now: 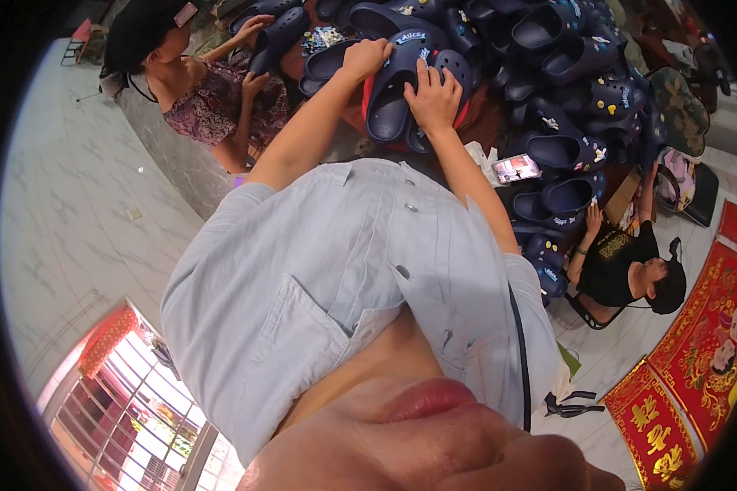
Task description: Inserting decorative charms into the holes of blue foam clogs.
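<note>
A navy clog (387, 110) with a pale letter charm on its upper lies in front of me, next to a second navy clog (452, 67). Something with a red edge (465, 112) shows beneath them. My left hand (367, 60) is closed on the clog's left side, its fingers curled over the upper near the charm. My right hand (434, 96) rests on the same clog, its fingers spread and pointing away from me. Whether a small charm sits under the right fingertips cannot be made out. To the left of my left hand lies another navy clog (329, 61).
Many navy clogs with charms (557, 135) are heaped on the right. A lit phone (516, 168) lies beside white tissue (481, 159). Small charms (323, 39) are piled at the back left. One person (221, 98) holds a clog on the left; another person (630, 262) touches clogs on the right.
</note>
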Motion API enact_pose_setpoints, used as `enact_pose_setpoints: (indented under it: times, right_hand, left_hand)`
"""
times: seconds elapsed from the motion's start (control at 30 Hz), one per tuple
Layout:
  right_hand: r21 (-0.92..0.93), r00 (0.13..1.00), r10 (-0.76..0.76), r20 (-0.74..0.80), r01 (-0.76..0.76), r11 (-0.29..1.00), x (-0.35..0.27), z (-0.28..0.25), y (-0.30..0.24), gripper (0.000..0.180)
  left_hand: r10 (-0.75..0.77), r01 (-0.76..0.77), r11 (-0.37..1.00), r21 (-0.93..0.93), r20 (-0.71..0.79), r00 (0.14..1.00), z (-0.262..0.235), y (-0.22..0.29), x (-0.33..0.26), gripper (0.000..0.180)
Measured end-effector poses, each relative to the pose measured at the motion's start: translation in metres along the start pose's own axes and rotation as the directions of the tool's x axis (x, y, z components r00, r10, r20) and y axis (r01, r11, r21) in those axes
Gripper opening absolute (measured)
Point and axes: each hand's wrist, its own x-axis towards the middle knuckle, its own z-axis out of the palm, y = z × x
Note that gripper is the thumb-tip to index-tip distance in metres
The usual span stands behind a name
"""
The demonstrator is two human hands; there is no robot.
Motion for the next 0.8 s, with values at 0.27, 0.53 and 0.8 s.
enact_pose_setpoints:
  times: [0.27, 0.53, 0.8]
  right_hand:
    - [0.002, 1.0, -0.001, -0.003, 0.001, 1.0, -0.001, 0.002, 0.002, 0.056]
    - [-0.041, 1.0, -0.018, -0.002, 0.018, 0.999, 0.002, 0.003, 0.001, 0.058]
    - [-0.017, 0.999, -0.037, 0.004, 0.037, 0.999, -0.002, -0.004, 0.003, 0.062]
  left_hand:
    - [0.03, -0.018, 0.997, 0.082, -0.146, 0.989, -0.001, 0.012, -0.016, 0.031]
    - [0.202, -0.193, 0.979, 0.062, -0.396, 0.896, -0.004, 0.015, -0.034, 0.021]
    - [0.104, -0.221, 0.95, -0.22, -0.444, 0.89, -0.026, 0.03, -0.058, 0.016]
